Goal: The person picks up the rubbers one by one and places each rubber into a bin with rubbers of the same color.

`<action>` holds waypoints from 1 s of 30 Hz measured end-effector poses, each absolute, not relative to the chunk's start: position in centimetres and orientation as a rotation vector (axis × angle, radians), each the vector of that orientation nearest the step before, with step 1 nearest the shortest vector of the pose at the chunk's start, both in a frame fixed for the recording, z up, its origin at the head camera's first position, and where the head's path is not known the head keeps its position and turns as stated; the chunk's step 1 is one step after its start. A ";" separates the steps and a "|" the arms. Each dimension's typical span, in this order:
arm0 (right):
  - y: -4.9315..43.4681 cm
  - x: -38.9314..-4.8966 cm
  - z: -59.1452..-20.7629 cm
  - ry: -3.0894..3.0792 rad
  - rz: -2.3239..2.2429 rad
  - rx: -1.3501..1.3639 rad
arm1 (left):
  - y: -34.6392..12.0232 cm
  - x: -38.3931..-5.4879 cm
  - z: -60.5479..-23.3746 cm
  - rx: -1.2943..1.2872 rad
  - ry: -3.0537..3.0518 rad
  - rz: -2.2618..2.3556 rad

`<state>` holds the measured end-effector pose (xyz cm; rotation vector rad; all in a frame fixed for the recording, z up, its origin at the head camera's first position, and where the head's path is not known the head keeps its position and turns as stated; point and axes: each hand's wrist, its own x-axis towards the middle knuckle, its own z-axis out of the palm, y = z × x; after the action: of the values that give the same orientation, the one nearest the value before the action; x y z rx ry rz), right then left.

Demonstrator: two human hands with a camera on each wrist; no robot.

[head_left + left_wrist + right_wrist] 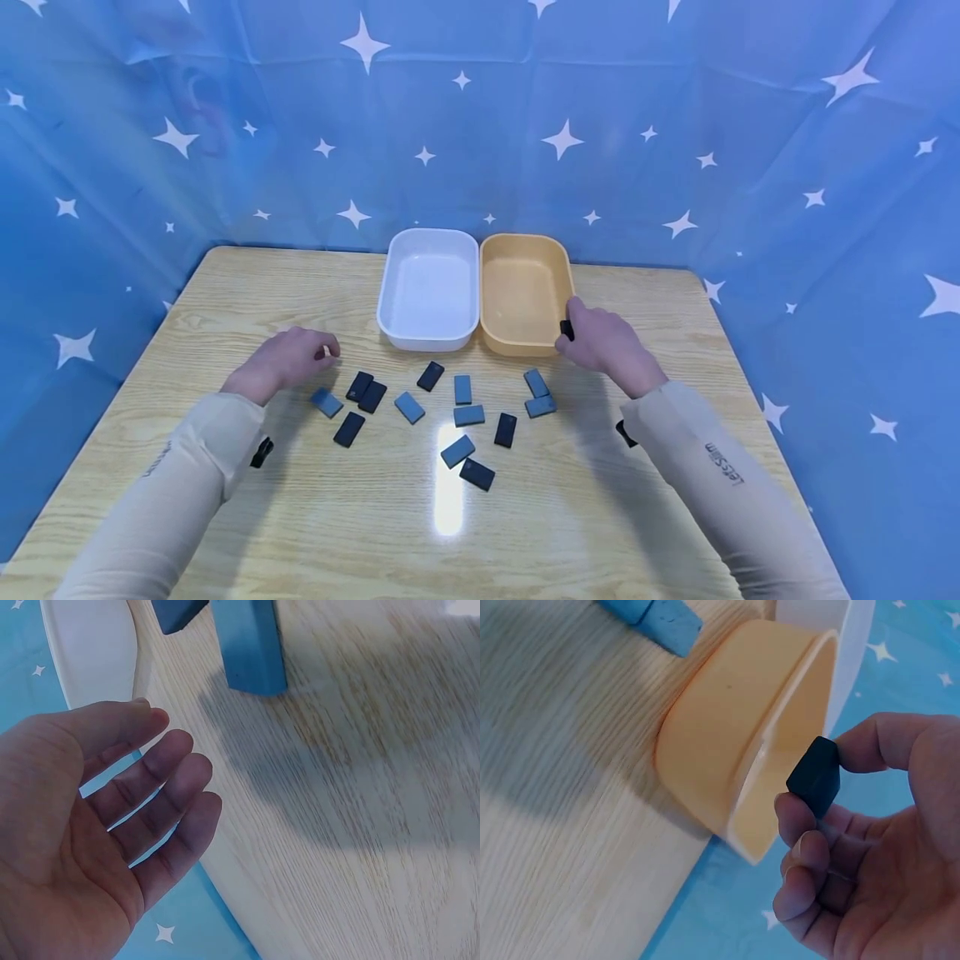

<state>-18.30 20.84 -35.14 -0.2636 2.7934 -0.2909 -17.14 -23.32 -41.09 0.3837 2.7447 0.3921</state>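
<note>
My right hand (609, 343) pinches a small black block (817, 777) between thumb and fingers, at the front right corner of the yellow-orange bin (712, 712). From the right wrist view, the block is held close to the bin's rim. My left hand (288, 360) is held above the table on the left, its fingers (180, 832) loosely bent with nothing in them. Nearest to it lie a blue block (327, 402) and two black blocks, one of them (360, 385) touching the other (372, 397).
A white bin (428, 343) adjoins the yellow-orange bin at its left. Several blue and black blocks are scattered in front, among them a blue one (457, 451) and a black one (477, 474). A starry blue curtain (465, 125) hangs behind the wooden table (360, 533).
</note>
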 end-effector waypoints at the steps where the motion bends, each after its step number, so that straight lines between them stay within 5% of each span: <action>1: 20.5 -18.5 -35.1 2.793 -0.296 -0.272 | -23.3 -17.2 -41.1 0.379 2.743 0.394; 30: 14.9 -23.1 -39.2 2.773 -0.374 -0.274 | -23.5 -16.9 -42.2 0.402 2.760 0.430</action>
<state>-23.13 14.94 -39.21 -0.2738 2.7729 -0.3744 -16.95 -23.52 -42.16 0.4018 2.7599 0.4302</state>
